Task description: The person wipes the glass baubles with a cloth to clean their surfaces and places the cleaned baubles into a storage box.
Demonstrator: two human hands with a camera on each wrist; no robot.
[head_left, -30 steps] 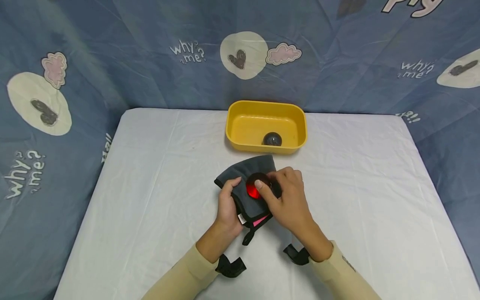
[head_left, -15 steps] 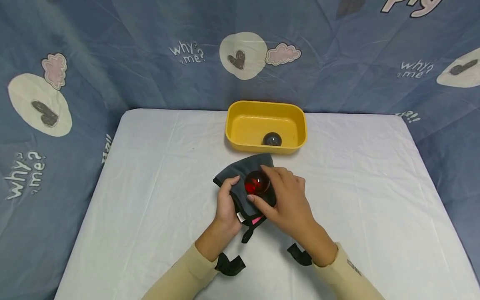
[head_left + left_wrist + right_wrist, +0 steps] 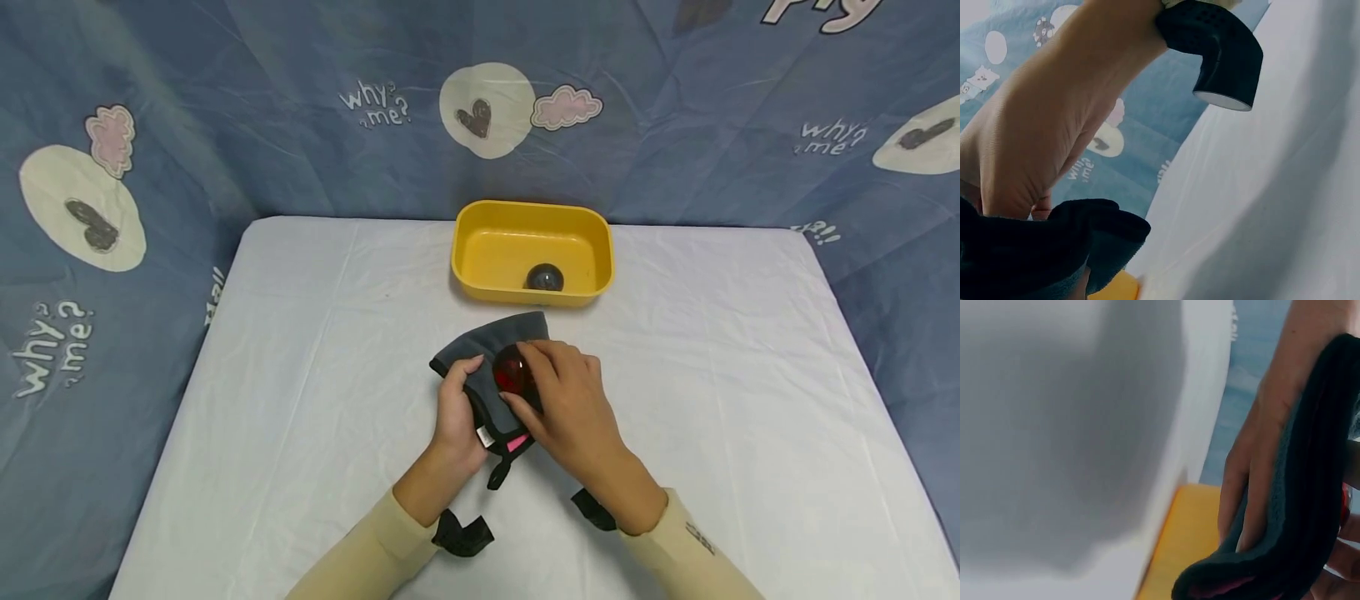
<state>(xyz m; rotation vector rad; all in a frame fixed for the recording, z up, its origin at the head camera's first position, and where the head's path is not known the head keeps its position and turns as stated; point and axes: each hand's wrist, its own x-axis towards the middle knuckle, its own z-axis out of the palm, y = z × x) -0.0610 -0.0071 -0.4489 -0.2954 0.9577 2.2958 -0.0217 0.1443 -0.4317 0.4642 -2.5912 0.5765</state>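
Observation:
My left hand point(image 3: 456, 417) holds a folded dark grey cloth point(image 3: 483, 340) with black edging, its thumb on top. In the right wrist view, the left hand's fingers point(image 3: 1259, 487) lie straight along the cloth's underside point(image 3: 1307, 487). A see-through red ball point(image 3: 507, 372) rests against the cloth. My right hand point(image 3: 576, 412) grips the ball between thumb and fingers, hiding its right side. A black hanging loop point(image 3: 498, 477) and a bit of pink lining point(image 3: 517, 442) show at the cloth's near corner. Only a sliver of the ball point(image 3: 1345, 501) appears in the right wrist view.
A yellow rectangular tub point(image 3: 491, 294) stands just beyond the cloth, near the table's far edge. Inside it lies a dark glassy ball point(image 3: 544, 277). White cloth covers the table point(image 3: 337, 375). A blue printed curtain point(image 3: 300, 125) hangs behind and at the sides.
My right thumb has slid off the red ball's top to its near side, and the fingers have shifted round its far side. The left hand and cloth have hardly moved.

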